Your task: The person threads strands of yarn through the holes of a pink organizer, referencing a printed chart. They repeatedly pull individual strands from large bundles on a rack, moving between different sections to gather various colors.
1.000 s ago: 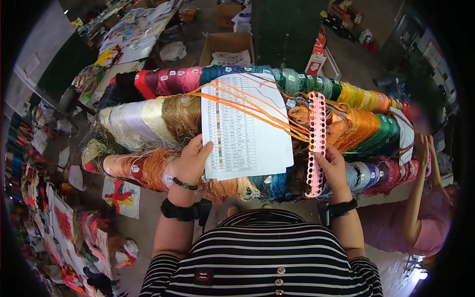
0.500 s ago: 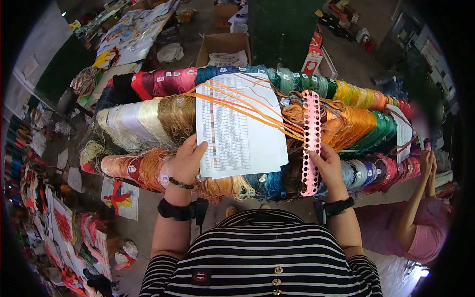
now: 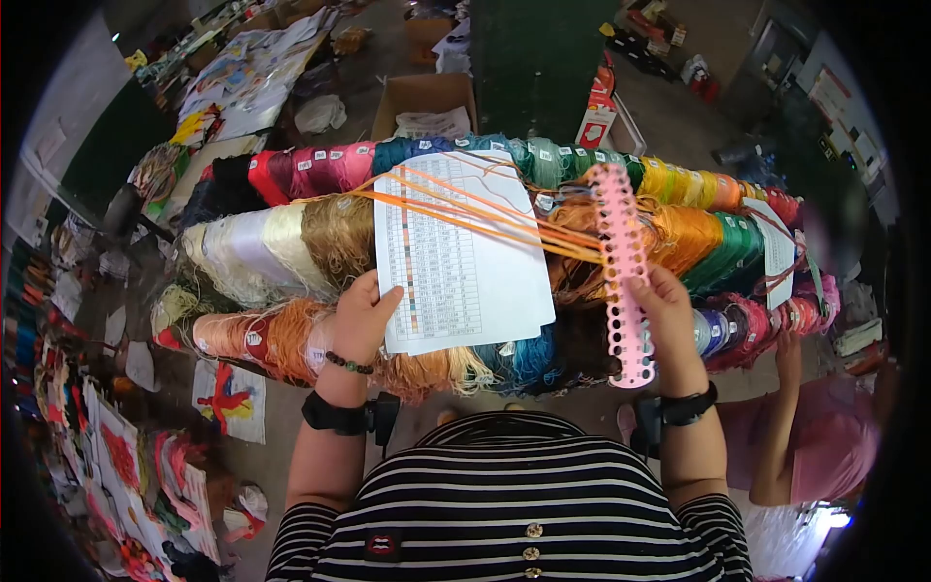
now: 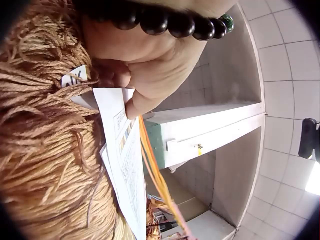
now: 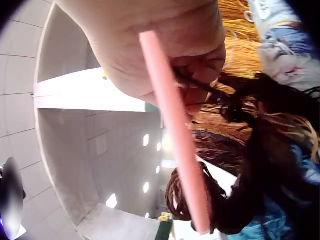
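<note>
My left hand (image 3: 367, 315) pinches the left edge of some printed sheets (image 3: 509, 291), thumb on top. In the left wrist view the sheets (image 4: 120, 145) stand close beside a hank of tan thread (image 4: 45, 160). With thumb and fingers, my right hand (image 3: 669, 310) holds a long pink thread holder (image 3: 635, 341) with holes down both edges. Orange threads (image 3: 485, 222) run from its upper part leftward across the sheets. Seen edge-on in the right wrist view, the thread holder (image 5: 175, 120) hides part of the hand; dark brown thread (image 5: 235, 195) hangs beside it.
Racks of labelled thread hanks stretch in rows: cream hanks (image 3: 257, 242) left, green hanks (image 3: 732, 247) right, red hanks (image 3: 305, 173) behind. A cardboard box (image 3: 424, 92) stands beyond. At the right, a person in a pink top (image 3: 824, 436) reaches toward the rack.
My right hand has moved right with the pink thread holder, which now leans and blurs. The left hand still grips the sheets. The other person's arm has shifted left.
</note>
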